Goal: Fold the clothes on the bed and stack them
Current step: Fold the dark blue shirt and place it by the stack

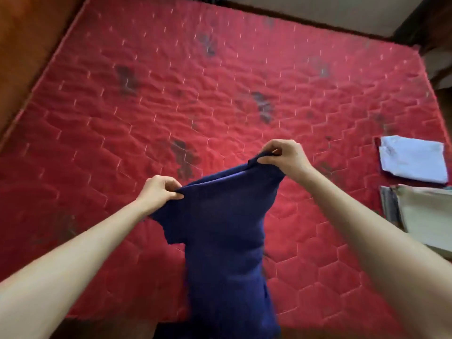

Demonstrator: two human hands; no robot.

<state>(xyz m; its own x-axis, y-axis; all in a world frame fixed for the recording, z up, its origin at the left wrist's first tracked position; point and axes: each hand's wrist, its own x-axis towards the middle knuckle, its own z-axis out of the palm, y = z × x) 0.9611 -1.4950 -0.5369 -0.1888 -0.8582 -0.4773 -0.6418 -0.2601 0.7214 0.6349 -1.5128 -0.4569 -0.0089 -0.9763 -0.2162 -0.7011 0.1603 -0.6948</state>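
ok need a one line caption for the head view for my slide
Left hand and right hand hold up a navy shirt over the red mattress, folded clothes at right.

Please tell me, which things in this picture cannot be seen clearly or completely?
Head view only:
- Navy shirt: its hem is cut off by the bottom edge, and its far side faces away.
- Cream folded pile: cut off by the right edge, so its items cannot be counted.
- White folded garment: its type is unclear.
- Left hand and right hand: fingertips tucked into the cloth.
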